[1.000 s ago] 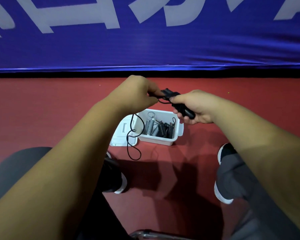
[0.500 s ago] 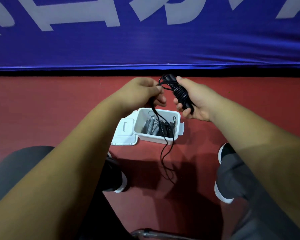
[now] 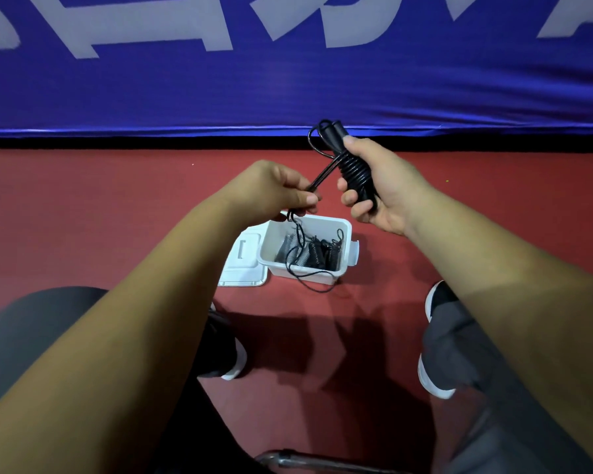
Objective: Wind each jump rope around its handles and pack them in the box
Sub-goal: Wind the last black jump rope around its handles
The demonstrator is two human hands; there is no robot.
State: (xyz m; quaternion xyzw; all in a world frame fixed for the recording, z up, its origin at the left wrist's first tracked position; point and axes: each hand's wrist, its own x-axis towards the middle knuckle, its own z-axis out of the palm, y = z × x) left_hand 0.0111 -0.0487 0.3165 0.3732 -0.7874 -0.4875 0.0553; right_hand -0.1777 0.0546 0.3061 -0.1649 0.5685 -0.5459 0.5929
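- The blue banner [image 3: 288,80] with pale lettering runs along the far edge of the red floor [image 3: 83,206], which carries everything else.
- The person sits with both forearms reaching forward; dark shoes [image 3: 435,302] rest on the floor near the close edge.
- The white box [image 3: 344,234] stands on the floor between the feet, a little beyond them, open, with several wound ropes already lying inside. Its lid [image 3: 243,268] lies flat just beside it, toward the left.
- The right hand [image 3: 387,189] is closed around the handles [image 3: 355,176] of the jump rope [image 3: 322,172], held above the box's far right corner. Their long axis runs away from the person, tilted up toward the banner, with coils already stacked along the middle.
- The left hand [image 3: 274,189] pinches the free rope, its fingers [image 3: 305,200] closed on the strand, just left of the handles and slightly lower.
- From that pinch the remaining tail hangs down across the box and ends in a loop over its near rim.
- Judgement: the left hand is the nearer one to feed the next turn, carrying the strand rightward across the handles' long axis; little rope seems left.
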